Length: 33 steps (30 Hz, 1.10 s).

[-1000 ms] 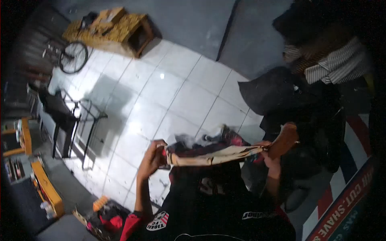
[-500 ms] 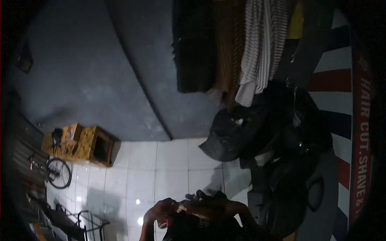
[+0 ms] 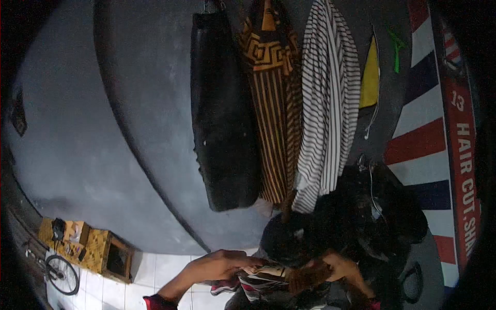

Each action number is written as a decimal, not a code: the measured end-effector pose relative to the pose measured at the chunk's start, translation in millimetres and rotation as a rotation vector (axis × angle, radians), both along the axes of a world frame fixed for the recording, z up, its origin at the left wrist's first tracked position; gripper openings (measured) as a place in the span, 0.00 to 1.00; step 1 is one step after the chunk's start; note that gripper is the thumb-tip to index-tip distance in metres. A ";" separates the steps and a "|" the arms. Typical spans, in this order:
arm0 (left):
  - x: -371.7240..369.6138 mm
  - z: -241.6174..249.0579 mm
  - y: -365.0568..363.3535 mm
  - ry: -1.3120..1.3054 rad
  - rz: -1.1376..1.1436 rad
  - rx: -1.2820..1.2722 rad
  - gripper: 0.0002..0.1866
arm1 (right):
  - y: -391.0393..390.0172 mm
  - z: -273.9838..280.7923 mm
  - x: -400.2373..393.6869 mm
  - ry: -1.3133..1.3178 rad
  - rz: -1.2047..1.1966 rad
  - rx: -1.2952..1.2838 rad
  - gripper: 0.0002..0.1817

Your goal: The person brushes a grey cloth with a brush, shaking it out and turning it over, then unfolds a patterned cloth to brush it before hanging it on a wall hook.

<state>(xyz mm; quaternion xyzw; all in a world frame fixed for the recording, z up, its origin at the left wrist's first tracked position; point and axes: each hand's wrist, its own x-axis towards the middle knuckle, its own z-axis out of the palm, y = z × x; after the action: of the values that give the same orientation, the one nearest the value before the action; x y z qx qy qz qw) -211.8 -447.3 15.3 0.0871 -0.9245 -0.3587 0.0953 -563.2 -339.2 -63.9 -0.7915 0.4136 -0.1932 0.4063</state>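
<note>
My left hand (image 3: 227,264) is at the lower middle, its fingers closed at a pale, narrow thing (image 3: 271,269); what they grip is hidden. To its right, my right hand (image 3: 342,266) is closed on a brown, rough-textured thing (image 3: 308,277) whose kind I cannot make out. Beneath both hands lies striped cloth (image 3: 263,290) in red, white and black. Just above them hangs a black hat (image 3: 284,240), partly lost among other dark things.
On the wall hang a long black bag-like thing (image 3: 225,113), a brown patterned cloth (image 3: 271,129), a striped cloth (image 3: 328,103) and a yellow pennant (image 3: 369,75). A barber sign (image 3: 462,155) is at right. A wooden cabinet (image 3: 98,248) and a bicycle (image 3: 62,274) stand at lower left.
The view has tilted up, so the wall hangings show more fully. My hands, close together before, are now farther apart, and the brown thing shows in my right hand.
</note>
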 end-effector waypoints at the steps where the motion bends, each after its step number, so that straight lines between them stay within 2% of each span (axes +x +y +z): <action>1: -4.8 2.0 -18.3 0.027 -0.016 0.015 0.21 | -19.8 7.1 2.5 -0.059 0.117 -0.009 0.28; 2: -8.2 12.3 -37.7 0.004 -0.057 -0.046 0.21 | -39.9 16.1 6.3 -0.121 0.235 -0.009 0.28; 4: -15.5 43.2 -77.2 -0.033 -0.138 -0.176 0.21 | -78.9 50.8 20.5 -0.183 0.249 0.006 0.29; 5: -18.5 42.1 -101.8 -0.009 -0.147 -0.412 0.21 | -97.9 71.4 25.4 -0.180 0.249 -0.012 0.30; 6: -22.3 42.0 -128.9 0.125 -0.121 -0.650 0.21 | -116.9 87.0 27.5 -0.113 0.235 -0.079 0.31; 8: -23.2 65.6 -171.8 0.257 -0.013 -0.829 0.22 | -149.1 119.1 33.2 0.056 0.190 -0.131 0.33; 10: -32.5 99.3 -202.3 0.260 0.026 -0.920 0.23 | -173.9 155.9 32.0 0.275 0.113 -0.097 0.37; 11: -40.4 116.5 -214.4 0.263 0.044 -0.957 0.23 | -185.3 164.2 29.4 0.221 0.059 -0.420 0.44; 14: -62.5 175.3 -227.2 0.239 0.123 -1.116 0.25 | -203.1 216.6 20.7 0.846 -0.140 -0.744 0.44; 16: -73.3 214.3 -233.4 0.141 0.120 -1.344 0.25 | -223.3 243.8 7.2 1.026 -0.231 -0.782 0.39; 18: -85.0 242.2 -249.4 0.266 0.175 -1.452 0.25 | -247.0 262.8 -15.9 1.056 -0.450 -1.169 0.35; 20: -98.6 274.3 -256.1 0.216 0.400 -1.481 0.29 | -267.4 300.6 -36.2 0.951 -0.644 -1.343 0.33; 22: -114.1 306.5 -273.4 0.311 0.391 -1.546 0.29 | -285.7 343.4 -50.6 0.823 -0.693 -1.488 0.31; 24: -121.5 340.9 -269.9 0.384 0.505 -1.562 0.29 | -307.0 384.1 -55.6 0.617 -0.677 -1.673 0.28; 25: -118.2 358.4 -266.2 0.424 0.567 -1.574 0.29 | -320.2 404.8 -57.2 0.489 -0.663 -1.683 0.27; 26: -117.6 373.9 -269.1 0.519 0.519 -1.666 0.27 | -330.7 423.2 -59.9 0.364 -0.643 -1.683 0.25; 28: -117.7 398.3 -282.1 0.714 0.390 -1.842 0.23 | -332.1 454.3 -45.4 0.312 -0.631 -1.721 0.18; 31: -117.1 414.9 -273.9 0.590 0.394 -1.752 0.24 | -367.3 492.2 -55.8 0.035 -0.739 -1.704 0.18; 33: -110.5 413.5 -237.2 0.365 0.616 -1.740 0.24 | -344.1 499.4 -28.7 -0.014 -0.772 -1.693 0.19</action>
<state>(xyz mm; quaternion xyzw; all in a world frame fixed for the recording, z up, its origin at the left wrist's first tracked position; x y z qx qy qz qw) -322.3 -684.5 428.8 0.1683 -0.7746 0.4912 0.3611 -591.9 -683.2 435.5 -0.6304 0.3670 -0.5573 -0.3966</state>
